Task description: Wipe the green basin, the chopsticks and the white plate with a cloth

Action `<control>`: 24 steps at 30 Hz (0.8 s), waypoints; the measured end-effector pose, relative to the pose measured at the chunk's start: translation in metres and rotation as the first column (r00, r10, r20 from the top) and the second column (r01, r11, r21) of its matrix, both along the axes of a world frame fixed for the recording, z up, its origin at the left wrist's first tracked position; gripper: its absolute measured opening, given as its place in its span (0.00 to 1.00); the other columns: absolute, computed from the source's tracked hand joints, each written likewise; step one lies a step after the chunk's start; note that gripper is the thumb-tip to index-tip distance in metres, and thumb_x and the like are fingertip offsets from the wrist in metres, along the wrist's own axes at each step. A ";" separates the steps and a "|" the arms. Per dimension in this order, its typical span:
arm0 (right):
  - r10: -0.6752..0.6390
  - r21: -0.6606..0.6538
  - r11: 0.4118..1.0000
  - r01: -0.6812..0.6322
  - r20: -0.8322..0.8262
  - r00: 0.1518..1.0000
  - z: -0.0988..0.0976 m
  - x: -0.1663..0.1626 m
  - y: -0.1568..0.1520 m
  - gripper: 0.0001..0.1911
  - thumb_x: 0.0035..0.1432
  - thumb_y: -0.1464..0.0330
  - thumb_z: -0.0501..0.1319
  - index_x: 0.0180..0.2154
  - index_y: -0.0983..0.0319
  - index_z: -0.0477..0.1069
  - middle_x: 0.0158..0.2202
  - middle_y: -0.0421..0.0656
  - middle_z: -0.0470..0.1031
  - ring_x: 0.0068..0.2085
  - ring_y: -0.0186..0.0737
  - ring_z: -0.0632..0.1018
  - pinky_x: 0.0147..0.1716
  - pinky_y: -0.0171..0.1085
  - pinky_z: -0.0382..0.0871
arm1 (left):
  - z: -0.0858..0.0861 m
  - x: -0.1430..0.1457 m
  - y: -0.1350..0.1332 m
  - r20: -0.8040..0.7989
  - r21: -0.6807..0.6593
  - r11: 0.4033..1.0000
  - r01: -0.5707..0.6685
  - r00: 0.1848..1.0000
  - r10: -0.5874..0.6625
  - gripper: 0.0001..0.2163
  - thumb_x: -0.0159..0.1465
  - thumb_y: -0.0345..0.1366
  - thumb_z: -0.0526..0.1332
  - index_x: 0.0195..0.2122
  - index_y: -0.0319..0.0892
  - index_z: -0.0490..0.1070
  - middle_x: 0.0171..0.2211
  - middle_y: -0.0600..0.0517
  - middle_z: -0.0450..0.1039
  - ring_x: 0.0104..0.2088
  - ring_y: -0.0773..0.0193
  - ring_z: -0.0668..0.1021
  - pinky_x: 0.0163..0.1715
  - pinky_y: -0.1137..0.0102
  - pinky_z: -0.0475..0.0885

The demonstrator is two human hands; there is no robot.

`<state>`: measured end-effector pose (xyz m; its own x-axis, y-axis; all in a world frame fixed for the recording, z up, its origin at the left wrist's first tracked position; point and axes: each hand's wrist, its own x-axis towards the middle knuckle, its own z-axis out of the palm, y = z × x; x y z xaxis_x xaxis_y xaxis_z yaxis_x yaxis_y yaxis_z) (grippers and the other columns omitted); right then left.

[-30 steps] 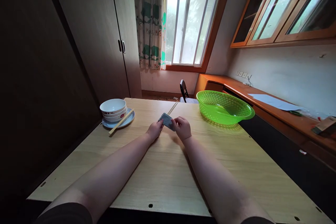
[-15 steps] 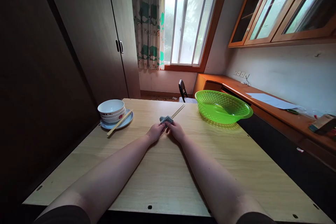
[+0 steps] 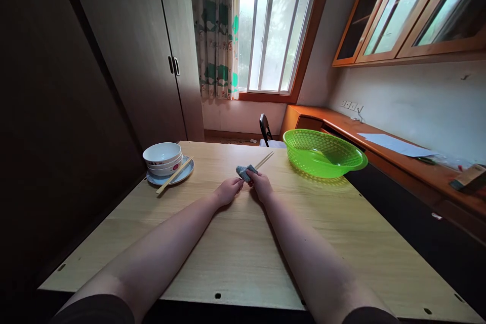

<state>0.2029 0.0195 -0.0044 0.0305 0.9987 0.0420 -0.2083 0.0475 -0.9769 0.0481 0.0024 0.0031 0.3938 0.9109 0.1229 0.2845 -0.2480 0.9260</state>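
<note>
Over the middle of the table, my right hand is closed on a crumpled grey-blue cloth folded around a pair of chopsticks. Their thin ends stick out of the cloth toward the far right. My left hand is closed around the near end of the same chopsticks, just left of the cloth. Most of that near end is hidden by my fingers. To the left, three stacked white bowls stand on a plate, with another pair of chopsticks leaning across the plate's rim.
A green plastic basket stands at the table's far right. The light wooden table has small dark holes near its edges. Behind it are a folding chair and a window. An orange desk with papers runs along the right wall.
My right hand and the cloth have moved a little right and up along the chopsticks, away from my left hand. The chopstick tips point slightly farther right.
</note>
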 end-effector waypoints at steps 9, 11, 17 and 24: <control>-0.317 0.019 0.947 0.320 -0.092 0.944 -0.002 0.017 0.011 0.21 0.46 0.48 0.64 0.23 0.58 0.65 0.16 0.36 0.65 0.20 0.34 0.63 0.22 0.37 0.52 | -0.001 0.000 0.000 -0.073 0.045 0.999 0.005 0.997 -0.001 0.16 0.62 0.46 0.53 0.20 0.43 0.61 0.19 0.57 0.60 0.24 0.65 0.63 0.26 0.69 0.55; -0.370 0.020 0.928 0.373 -0.089 0.925 -0.002 0.019 0.011 0.21 0.48 0.47 0.62 0.24 0.58 0.64 0.15 0.36 0.64 0.20 0.34 0.63 0.22 0.37 0.52 | -0.002 -0.001 0.000 -0.081 0.046 0.999 0.011 0.997 -0.007 0.16 0.62 0.45 0.53 0.20 0.43 0.61 0.18 0.57 0.59 0.23 0.66 0.62 0.26 0.69 0.55; -0.208 0.033 0.978 0.207 0.029 0.978 0.002 0.009 0.003 0.24 0.46 0.45 0.63 0.22 0.59 0.67 0.15 0.37 0.65 0.20 0.33 0.64 0.22 0.36 0.54 | -0.005 -0.003 0.001 -0.073 0.045 0.999 0.001 0.997 0.003 0.16 0.63 0.46 0.51 0.22 0.43 0.61 0.19 0.57 0.59 0.23 0.66 0.62 0.26 0.69 0.55; 0.001 0.014 1.000 -0.003 0.116 0.993 0.000 -0.004 -0.004 0.22 0.39 0.50 0.70 0.21 0.62 0.73 0.17 0.38 0.70 0.21 0.33 0.67 0.23 0.36 0.57 | -0.004 -0.003 0.004 -0.069 0.052 0.999 -0.009 0.998 0.012 0.16 0.63 0.48 0.48 0.26 0.43 0.61 0.22 0.57 0.59 0.24 0.66 0.61 0.26 0.69 0.56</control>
<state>0.1990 0.0150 -0.0043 0.0225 0.9980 0.0597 -0.0938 0.0615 -0.9937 0.0447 0.0066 -0.0013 0.3933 0.9083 0.1428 0.3500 -0.2915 0.8902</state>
